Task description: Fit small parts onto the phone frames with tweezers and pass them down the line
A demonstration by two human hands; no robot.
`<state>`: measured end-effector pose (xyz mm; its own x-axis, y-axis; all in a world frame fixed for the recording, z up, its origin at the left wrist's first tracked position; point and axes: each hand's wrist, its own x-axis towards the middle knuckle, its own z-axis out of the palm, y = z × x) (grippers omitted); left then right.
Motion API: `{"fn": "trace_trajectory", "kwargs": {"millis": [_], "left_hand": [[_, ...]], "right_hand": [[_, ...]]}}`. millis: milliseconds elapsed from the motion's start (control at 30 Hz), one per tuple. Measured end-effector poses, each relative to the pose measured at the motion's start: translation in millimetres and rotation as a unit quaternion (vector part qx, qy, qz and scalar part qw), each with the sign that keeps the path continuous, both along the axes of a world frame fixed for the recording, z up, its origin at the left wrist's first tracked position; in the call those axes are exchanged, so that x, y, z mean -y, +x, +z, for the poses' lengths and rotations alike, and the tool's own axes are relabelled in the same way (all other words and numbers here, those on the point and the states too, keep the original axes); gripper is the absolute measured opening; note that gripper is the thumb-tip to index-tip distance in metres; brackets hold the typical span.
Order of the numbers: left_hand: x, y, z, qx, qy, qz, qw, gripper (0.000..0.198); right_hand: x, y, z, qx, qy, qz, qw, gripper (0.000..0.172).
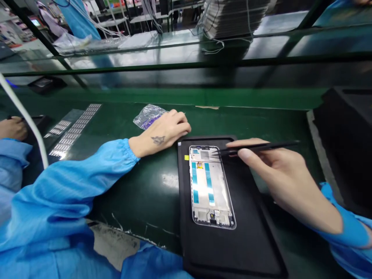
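My right hand is closed round black tweezers. Their tips reach over the upper part of a phone frame, silvery inside with teal strips. The frame lies on a black tray. My left hand rests at the tray's upper left corner, fingers curled down and pressed together. Whatever is under those fingertips is hidden. Just behind that hand lies a crumpled clear plastic bag with purple print. A small yellow tab sticks out at the frame's left edge.
Sheets of small labels lie on the green bench at left. A white cable arcs past them, near another person's hand. Black trays are stacked at right. A raised shelf runs across the back.
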<state>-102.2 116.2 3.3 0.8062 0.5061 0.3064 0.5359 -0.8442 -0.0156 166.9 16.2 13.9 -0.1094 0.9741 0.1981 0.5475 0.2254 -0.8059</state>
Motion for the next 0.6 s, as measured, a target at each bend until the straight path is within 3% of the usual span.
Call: {"fn": "trace_trajectory", "kwargs": {"millis": [100,200,400,500,600], "left_hand": [[24.0,15.1,4.7,0.016,-0.070,0.010,0.997,0.019],[38.3,25.2,6.3,-0.017,-0.098,0.058,0.993,0.013],[41.4,28.8,8.3,-0.029,-0.117,0.076,0.990,0.013],[44.2,27.7,6.1,0.001,-0.124,0.079,0.989,0.014],[50.1,25.2,-0.2,0.021,-0.139,0.076,0.987,0.015]], "right_hand": [[-10.8,-8.2,-2.9,0.014,0.029,0.043,0.999,0.024],[-11.5,-11.0,-10.3,0.023,0.049,0.042,0.998,0.026],[4.7,-6.4,-14.4,0.017,0.101,0.046,0.994,0.021],[4.4,-4.8,-15.8,0.016,0.119,0.032,0.992,0.024],[0.6,-4.0,-21.8,0.050,0.122,0.063,0.989,0.027]]}}
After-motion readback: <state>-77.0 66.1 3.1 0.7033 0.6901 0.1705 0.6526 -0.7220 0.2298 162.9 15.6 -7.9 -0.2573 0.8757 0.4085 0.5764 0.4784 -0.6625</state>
